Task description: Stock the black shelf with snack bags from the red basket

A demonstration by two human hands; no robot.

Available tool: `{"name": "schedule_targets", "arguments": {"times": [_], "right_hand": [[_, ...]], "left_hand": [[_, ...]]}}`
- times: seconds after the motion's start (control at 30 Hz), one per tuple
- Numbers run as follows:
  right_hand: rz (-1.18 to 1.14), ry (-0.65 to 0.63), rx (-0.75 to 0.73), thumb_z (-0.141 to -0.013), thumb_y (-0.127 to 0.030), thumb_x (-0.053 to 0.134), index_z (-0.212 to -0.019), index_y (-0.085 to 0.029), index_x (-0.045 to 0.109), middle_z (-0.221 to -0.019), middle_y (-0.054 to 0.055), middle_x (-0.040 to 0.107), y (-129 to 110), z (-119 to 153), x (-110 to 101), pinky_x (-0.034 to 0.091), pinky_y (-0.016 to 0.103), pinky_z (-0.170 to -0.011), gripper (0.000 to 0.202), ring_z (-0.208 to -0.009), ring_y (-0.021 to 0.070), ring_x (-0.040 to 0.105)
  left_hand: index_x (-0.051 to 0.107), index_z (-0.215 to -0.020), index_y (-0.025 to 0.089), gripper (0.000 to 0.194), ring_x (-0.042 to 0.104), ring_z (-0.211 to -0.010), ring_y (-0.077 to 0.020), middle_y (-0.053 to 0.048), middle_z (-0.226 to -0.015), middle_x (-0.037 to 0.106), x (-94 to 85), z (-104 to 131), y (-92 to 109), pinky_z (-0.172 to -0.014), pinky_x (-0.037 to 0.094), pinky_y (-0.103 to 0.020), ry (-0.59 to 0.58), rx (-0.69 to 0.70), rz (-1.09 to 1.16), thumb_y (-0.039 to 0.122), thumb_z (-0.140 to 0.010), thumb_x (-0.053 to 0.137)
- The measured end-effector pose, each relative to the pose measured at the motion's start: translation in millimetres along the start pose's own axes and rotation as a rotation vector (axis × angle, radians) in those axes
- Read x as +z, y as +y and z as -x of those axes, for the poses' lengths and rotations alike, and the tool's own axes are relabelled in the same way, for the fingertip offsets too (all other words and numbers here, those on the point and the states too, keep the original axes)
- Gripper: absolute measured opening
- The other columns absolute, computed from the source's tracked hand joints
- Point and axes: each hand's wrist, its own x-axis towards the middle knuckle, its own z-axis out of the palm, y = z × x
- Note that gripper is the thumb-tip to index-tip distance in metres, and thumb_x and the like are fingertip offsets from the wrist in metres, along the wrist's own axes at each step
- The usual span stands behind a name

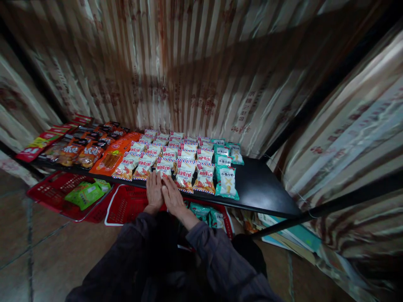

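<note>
Several white snack bags with striped edges [185,174] lie in rows on a black shelf [260,184]. My left hand [154,191] lies flat at the shelf's front edge, its fingertips on the lower end of a front-row bag [164,166]. Beside it, my right hand [171,196] has its fingers stretched out over the same edge, by the bottom of that bag. The two hands are side by side, thumbs close together, and neither grips anything. To the right of the white bags stand green bags [227,183] in a column, with one more at the back right.
Orange packs [110,158], brown snack packs [91,152] and red packs [37,144] fill the shelf's left part. Below are a red basket [121,205] holding green bags and another red basket [53,195] with bright green packs [84,194]. A dark post [283,224] slants at the right.
</note>
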Motion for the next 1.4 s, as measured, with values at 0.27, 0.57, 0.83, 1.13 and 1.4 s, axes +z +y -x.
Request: {"name": "schedule_targets", "arguments": {"times": [0.27,0.57,0.83,1.13,1.4], "right_hand": [[0.041,-0.008,-0.027,-0.096,-0.042,0.026,-0.138,-0.017,0.041,-0.143,0.01,0.042,5.2,-0.1,-3.5,0.029,0.043,-0.113,0.051,-0.136,0.0202,0.032],[0.111,0.03,-0.048,-0.096,-0.041,0.026,-0.135,-0.016,0.043,-0.142,0.011,0.043,5.8,3.3,-0.9,0.034,0.042,-0.11,0.05,-0.134,0.0205,0.036],[0.359,0.166,-0.14,-0.094,-0.027,0.032,-0.134,-0.015,0.045,-0.149,0.013,0.032,8.5,14.3,-29.0,0.026,0.051,-0.111,0.043,-0.141,0.0242,0.019],[0.518,0.363,-0.038,-0.093,-0.025,0.036,-0.138,-0.018,0.039,-0.154,0.011,0.018,31.4,42.1,-66.6,0.021,0.058,-0.109,0.046,-0.142,0.0286,0.011],[0.545,0.373,0.007,-0.092,-0.024,0.038,-0.132,-0.016,0.046,-0.152,0.012,0.022,57.2,43.9,-87.5,0.027,0.057,-0.107,0.042,-0.141,0.0292,0.013]], "left_hand": [[0.037,-0.137,0.008,0.05,0.028,-0.137,-0.0266,-0.016,-0.141,0.042,7.4,0.1,1.1,-0.109,0.028,-0.049,0.03,0.048,0.062,0.022,-0.09,0.029],[0.031,-0.14,0.011,0.051,0.021,-0.14,-0.0242,-0.017,-0.145,0.036,6.7,1.6,2.1,-0.111,0.025,-0.048,0.066,0.064,0.093,0.024,-0.091,0.03],[0.037,-0.135,0.008,0.047,0.01,-0.142,-0.0267,-0.022,-0.147,0.031,-10.6,-0.8,16.7,-0.111,0.021,-0.052,0.148,0.061,0.066,0.024,-0.091,0.034],[0.034,-0.138,0.01,0.049,0.008,-0.142,-0.0261,-0.017,-0.15,0.025,-7.2,11.5,53.0,-0.112,0.02,-0.051,0.075,0.228,0.184,0.025,-0.091,0.035],[0.032,-0.14,0.013,0.054,0.013,-0.142,-0.0274,-0.018,-0.151,0.023,2.7,10.4,84.6,-0.11,0.025,-0.051,0.058,0.238,0.197,0.03,-0.09,0.04]]}}
